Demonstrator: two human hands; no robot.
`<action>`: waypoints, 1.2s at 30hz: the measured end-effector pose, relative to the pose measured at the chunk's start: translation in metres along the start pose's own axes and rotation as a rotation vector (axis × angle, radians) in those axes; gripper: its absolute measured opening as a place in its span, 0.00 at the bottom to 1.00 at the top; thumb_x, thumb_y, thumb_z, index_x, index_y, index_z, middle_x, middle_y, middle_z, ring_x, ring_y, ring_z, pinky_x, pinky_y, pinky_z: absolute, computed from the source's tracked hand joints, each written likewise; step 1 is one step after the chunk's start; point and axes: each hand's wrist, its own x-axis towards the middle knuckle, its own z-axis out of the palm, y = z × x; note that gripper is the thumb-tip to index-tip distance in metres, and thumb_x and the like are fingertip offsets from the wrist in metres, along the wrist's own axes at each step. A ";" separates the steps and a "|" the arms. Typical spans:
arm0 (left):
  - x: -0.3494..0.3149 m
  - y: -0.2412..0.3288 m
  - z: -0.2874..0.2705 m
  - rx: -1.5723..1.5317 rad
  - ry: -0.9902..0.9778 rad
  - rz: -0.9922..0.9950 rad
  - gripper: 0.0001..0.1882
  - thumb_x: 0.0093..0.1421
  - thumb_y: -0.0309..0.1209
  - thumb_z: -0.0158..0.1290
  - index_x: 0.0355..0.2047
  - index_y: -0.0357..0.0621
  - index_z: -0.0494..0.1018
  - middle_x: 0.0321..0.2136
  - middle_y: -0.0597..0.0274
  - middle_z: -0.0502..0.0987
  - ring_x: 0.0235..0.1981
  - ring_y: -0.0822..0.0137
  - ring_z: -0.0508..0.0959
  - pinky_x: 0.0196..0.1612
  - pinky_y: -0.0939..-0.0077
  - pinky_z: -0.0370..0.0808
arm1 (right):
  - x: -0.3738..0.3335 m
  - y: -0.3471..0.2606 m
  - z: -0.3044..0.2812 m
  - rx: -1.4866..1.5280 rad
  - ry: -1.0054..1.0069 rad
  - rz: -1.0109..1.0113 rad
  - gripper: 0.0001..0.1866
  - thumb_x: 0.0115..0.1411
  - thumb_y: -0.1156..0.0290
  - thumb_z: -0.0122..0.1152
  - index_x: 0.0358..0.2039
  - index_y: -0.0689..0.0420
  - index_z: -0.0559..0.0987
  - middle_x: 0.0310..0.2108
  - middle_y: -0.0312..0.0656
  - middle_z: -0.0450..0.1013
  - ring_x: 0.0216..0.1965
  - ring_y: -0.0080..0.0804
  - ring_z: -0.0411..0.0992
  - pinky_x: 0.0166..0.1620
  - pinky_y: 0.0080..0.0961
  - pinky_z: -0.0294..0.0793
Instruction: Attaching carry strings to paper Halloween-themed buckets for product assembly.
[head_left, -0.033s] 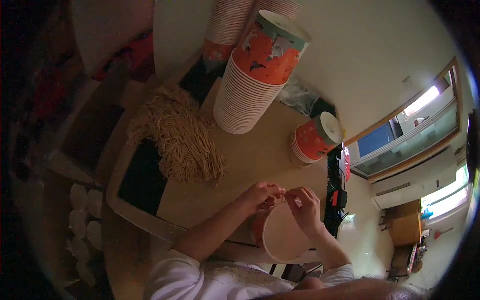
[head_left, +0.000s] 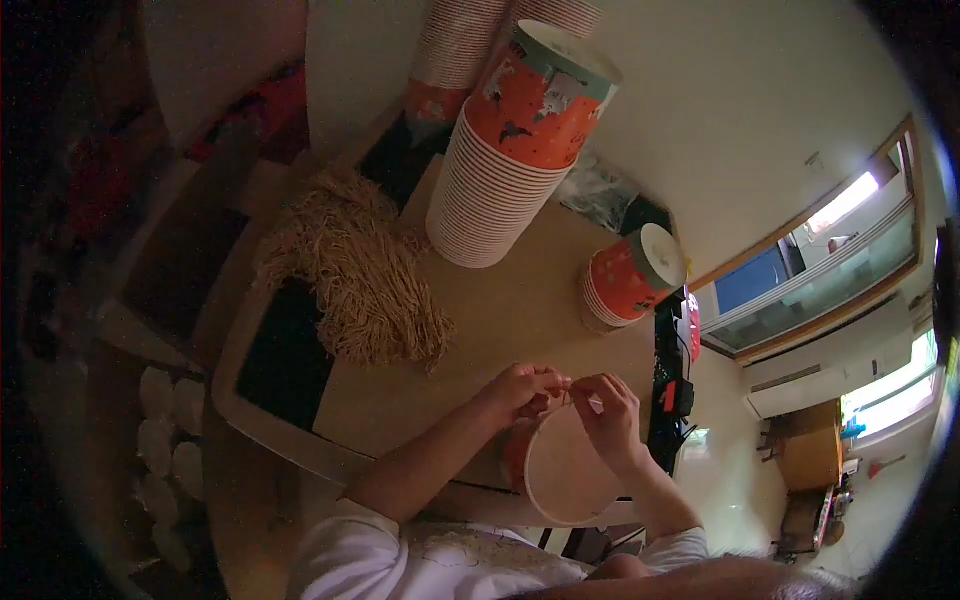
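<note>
A paper bucket (head_left: 572, 468) with an orange outside lies tilted at the table's near edge, its round white mouth facing me. At its far rim my left hand (head_left: 528, 390) and my right hand (head_left: 608, 408) meet, both pinched closed. Between their fingertips a thin cord (head_left: 567, 393) shows in part; the rest is hidden by the fingers. My right wrist passes over the bucket's right side. Left of my hands, a loose heap of tan cords (head_left: 375, 285) is spread on the table.
A tall stack of upturned orange-and-green paper buckets (head_left: 500, 200) stands at the back, with more stacks (head_left: 455, 50) behind it. A shorter bucket stack (head_left: 628, 282) is at the right, beside a dark rack (head_left: 672, 385). Clear plastic wrap (head_left: 598, 195) lies near the wall.
</note>
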 end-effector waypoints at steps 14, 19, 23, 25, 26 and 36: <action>-0.002 -0.001 0.002 0.042 0.008 0.037 0.10 0.56 0.35 0.49 0.30 0.41 0.72 0.17 0.67 0.71 0.12 0.78 0.67 0.12 0.87 0.61 | -0.003 -0.001 0.003 -0.120 0.034 -0.091 0.05 0.46 0.80 0.58 0.26 0.56 0.75 0.26 0.41 0.72 0.28 0.39 0.71 0.33 0.31 0.69; 0.003 -0.007 -0.001 -0.003 0.047 0.046 0.09 0.56 0.34 0.49 0.29 0.41 0.72 0.17 0.67 0.71 0.12 0.77 0.68 0.12 0.86 0.62 | -0.002 -0.005 0.000 -0.207 0.010 -0.130 0.06 0.45 0.80 0.58 0.26 0.56 0.75 0.26 0.40 0.72 0.29 0.40 0.71 0.34 0.32 0.69; 0.000 -0.002 0.001 0.070 0.047 0.042 0.09 0.54 0.35 0.50 0.28 0.42 0.73 0.17 0.68 0.71 0.14 0.77 0.68 0.15 0.84 0.63 | -0.003 0.004 -0.002 -0.058 0.025 -0.050 0.05 0.47 0.80 0.57 0.27 0.58 0.75 0.27 0.42 0.72 0.29 0.40 0.71 0.34 0.29 0.71; 0.001 -0.004 -0.001 0.087 0.066 0.017 0.09 0.53 0.36 0.51 0.28 0.43 0.73 0.17 0.68 0.71 0.15 0.77 0.69 0.17 0.83 0.64 | 0.000 0.000 -0.005 0.087 -0.049 0.163 0.03 0.51 0.78 0.56 0.28 0.60 0.75 0.26 0.43 0.73 0.29 0.34 0.72 0.34 0.25 0.71; 0.004 -0.007 -0.003 0.024 0.054 0.015 0.10 0.53 0.37 0.51 0.28 0.43 0.73 0.18 0.68 0.71 0.17 0.77 0.69 0.19 0.83 0.65 | 0.001 0.001 -0.004 0.091 -0.051 0.162 0.03 0.51 0.78 0.56 0.28 0.60 0.75 0.26 0.43 0.73 0.29 0.34 0.72 0.34 0.25 0.71; 0.003 -0.005 0.006 0.047 0.055 -0.020 0.14 0.53 0.41 0.50 0.32 0.43 0.73 0.24 0.67 0.72 0.21 0.75 0.69 0.25 0.81 0.66 | 0.006 0.044 0.002 0.429 -0.382 0.379 0.05 0.55 0.74 0.55 0.28 0.63 0.73 0.25 0.38 0.73 0.28 0.22 0.69 0.34 0.21 0.70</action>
